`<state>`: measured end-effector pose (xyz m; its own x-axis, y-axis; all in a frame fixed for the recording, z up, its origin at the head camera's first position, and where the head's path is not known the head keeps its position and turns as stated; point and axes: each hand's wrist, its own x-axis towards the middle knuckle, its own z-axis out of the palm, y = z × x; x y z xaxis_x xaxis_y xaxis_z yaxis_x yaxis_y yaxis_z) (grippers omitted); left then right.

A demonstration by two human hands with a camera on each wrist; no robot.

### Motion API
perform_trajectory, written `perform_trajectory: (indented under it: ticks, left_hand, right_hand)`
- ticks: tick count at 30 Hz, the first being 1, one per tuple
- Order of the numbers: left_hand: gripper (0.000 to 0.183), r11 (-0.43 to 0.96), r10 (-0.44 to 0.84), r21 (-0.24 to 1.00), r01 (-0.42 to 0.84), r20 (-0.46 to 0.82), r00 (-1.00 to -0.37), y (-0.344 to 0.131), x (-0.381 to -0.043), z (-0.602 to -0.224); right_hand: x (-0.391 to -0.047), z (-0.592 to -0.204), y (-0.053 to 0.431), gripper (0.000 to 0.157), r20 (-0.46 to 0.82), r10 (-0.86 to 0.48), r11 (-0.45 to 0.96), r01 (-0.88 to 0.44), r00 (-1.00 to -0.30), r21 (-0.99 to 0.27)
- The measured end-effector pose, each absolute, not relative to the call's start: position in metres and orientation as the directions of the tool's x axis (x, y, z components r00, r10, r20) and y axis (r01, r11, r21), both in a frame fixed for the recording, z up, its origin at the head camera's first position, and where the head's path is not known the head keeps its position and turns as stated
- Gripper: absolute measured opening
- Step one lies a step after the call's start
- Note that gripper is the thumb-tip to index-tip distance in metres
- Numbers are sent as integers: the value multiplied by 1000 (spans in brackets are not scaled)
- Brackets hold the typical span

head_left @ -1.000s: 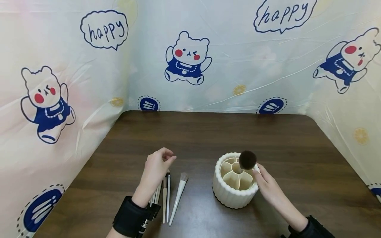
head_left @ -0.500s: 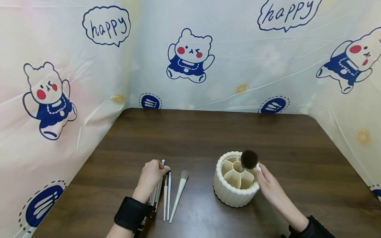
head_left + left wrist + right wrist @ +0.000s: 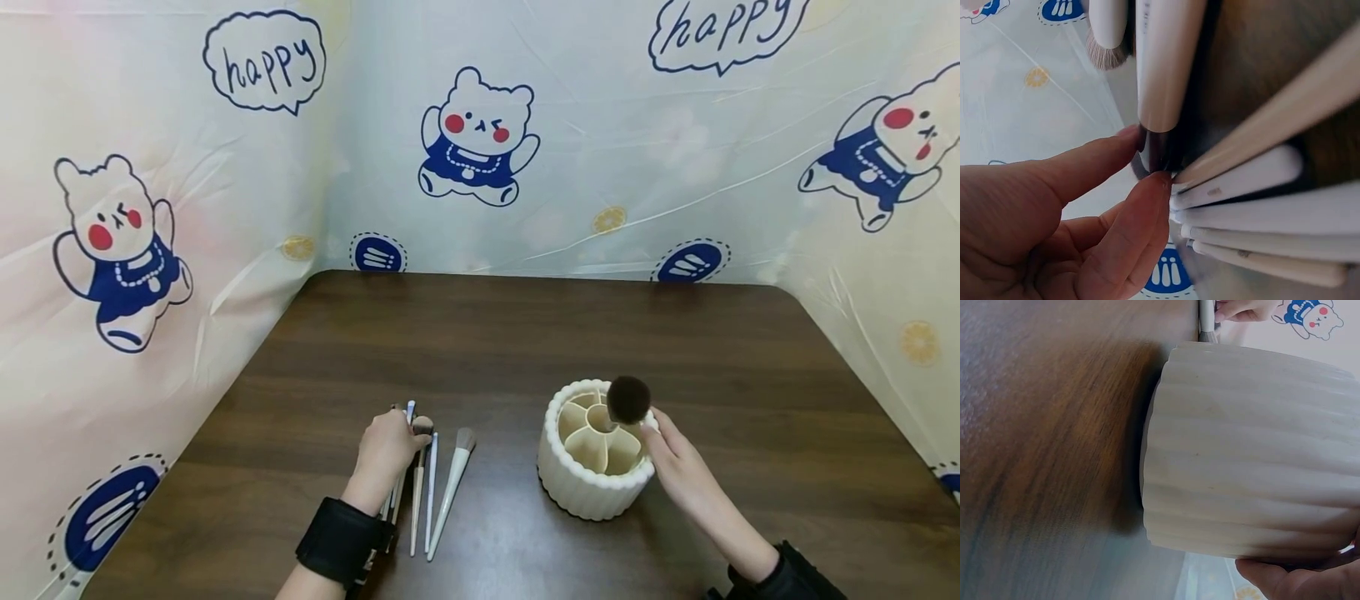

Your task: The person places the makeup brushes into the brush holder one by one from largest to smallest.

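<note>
My left hand [image 3: 388, 448] is low over a row of makeup brushes at the table's left centre. In the left wrist view, its thumb and forefinger pinch a makeup brush [image 3: 1166, 69] at the dark ferrule below the pale handle. Several other brush handles [image 3: 1272, 219] fan out beside the fingertips. With my right hand [image 3: 678, 462] I grip the rim and side of a cream, ribbed brush holder [image 3: 592, 492]. One brush with a round dark brown head [image 3: 628, 400] stands in the holder, bristles up. Its handle is mostly hidden by the holder.
To the right of my left hand lie a thin white brush [image 3: 431, 492] and a thicker white brush [image 3: 454, 492]. The dark wooden table [image 3: 510, 342] is bordered by a printed curtain [image 3: 585, 150] at the back and sides.
My left hand has come down from above the table onto the brushes, and a brush's brown head now shows beside its thumb. The right hand stays on the holder.
</note>
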<state>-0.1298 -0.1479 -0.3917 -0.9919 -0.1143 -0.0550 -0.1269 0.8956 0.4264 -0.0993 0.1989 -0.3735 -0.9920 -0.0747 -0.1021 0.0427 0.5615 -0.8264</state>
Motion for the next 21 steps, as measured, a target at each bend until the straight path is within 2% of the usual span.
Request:
perform_trajectory:
  ticks: [2,7,19,21]
  left_hand:
    - [21,898,-111,423,-122,-51,-993,-146,-129,-392]
    - [19,890,-104,439,-126,-74,-992,-143,-128,-392]
    - [21,906,-47,421,-45,-4,-999,-139,-127,-396]
    - [26,904,-37,427,-36,-4,-999,-139,-126,-396]
  right_hand:
    - [-99,-373,199,52,-101,-75,561,42,-992,-827]
    - [-100,-374,199,53,-110,-79,561,47,-991,-827]
    - [-98,-373,198,51,-98,-73,559,41,-992,-828]
    - [-98,-373,198,51,-102,-71,561,45,-992,-826]
